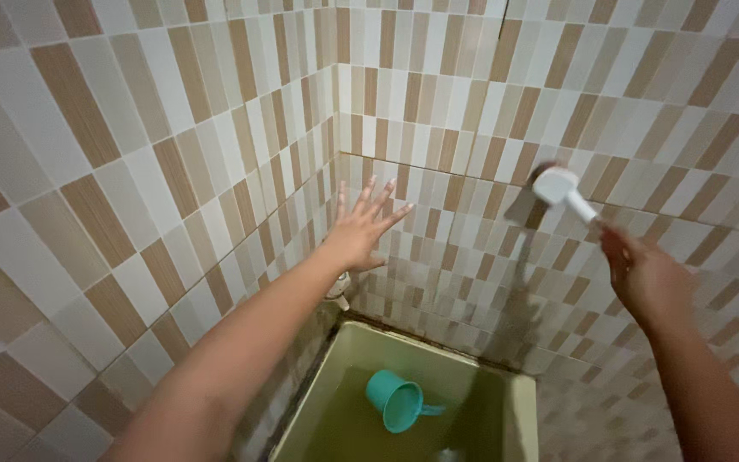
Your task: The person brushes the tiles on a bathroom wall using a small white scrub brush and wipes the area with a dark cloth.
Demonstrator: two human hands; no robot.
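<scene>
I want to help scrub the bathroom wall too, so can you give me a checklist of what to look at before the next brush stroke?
1. White plastic long-handled scrub brush gripped by the right hand: ok.
2. Brush head against the beige and white tiled wall: cannot tell, it is blurred.
3. Left hand spread flat on the wall: ok.
4. Left hand apart from the brush head: ok.
5. Teal plastic dipper floating in the pale green water basin, below both arms: ok.
6. Small white tap under the left wrist, on or off: cannot tell.
</scene>
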